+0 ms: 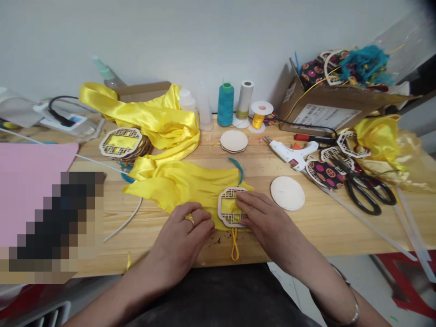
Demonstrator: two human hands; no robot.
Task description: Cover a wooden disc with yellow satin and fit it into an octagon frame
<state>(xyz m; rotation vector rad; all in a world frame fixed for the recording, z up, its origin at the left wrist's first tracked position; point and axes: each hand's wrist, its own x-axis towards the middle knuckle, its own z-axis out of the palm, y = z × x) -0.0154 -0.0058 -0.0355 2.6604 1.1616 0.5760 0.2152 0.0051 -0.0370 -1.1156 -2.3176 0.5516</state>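
Note:
A pale wooden lattice frame point(225, 193) lies on yellow satin fabric point(184, 181) near the table's front. My right hand point(270, 222) is closed on the frame's right side, fingers together across its top, thumb lower down. My left hand point(185, 234) rests left of the frame with curled fingers pressed together on the fabric's front edge; its fingertips are partly hidden. From under the frame an orange braided cord loop point(235, 247) sticks out towards me, and a teal cord point(240, 169) curves out at the far side. A white oval disc point(288, 193) lies just right of my right hand.
A white glue gun point(293, 153) and black-handled scissors point(369, 190) lie to the right, before a cardboard box point(313, 111). Thread spools, including a teal one point(225, 105), stand along the wall. Stacked lattice frames point(121, 143) are at left, near a power strip point(64, 119).

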